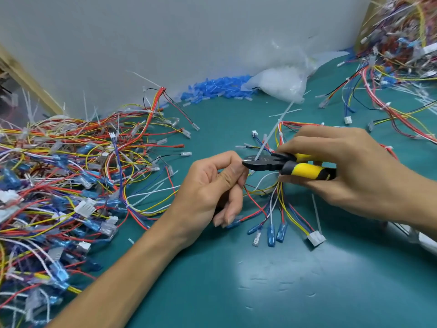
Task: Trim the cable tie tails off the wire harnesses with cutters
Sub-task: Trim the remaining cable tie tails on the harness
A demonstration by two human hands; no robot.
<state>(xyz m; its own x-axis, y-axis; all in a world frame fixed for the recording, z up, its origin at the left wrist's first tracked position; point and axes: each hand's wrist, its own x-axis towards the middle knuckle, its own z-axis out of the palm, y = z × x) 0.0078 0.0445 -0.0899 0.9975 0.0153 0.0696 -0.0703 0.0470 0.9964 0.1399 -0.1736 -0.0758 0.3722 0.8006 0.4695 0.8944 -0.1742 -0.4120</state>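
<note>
My right hand (338, 166) grips the yellow-and-black cutters (290, 165), whose dark jaws point left and close around a white cable tie tail (269, 138) that rises up and to the right. My left hand (212, 185) pinches the wire harness (276, 204) right at the jaw tips, thumb and forefinger pressed together. The harness wires, red, yellow, blue and white, fan out below the hands and end in blue terminals and a white connector (316, 238). Part of the harness is hidden under both hands.
A big tangled pile of harnesses (66, 174) covers the left of the teal mat (236, 292). More harnesses (397, 74) lie at the back right. A clear bag of white ties (283, 81) and blue sleeves (217, 87) sit against the grey wall.
</note>
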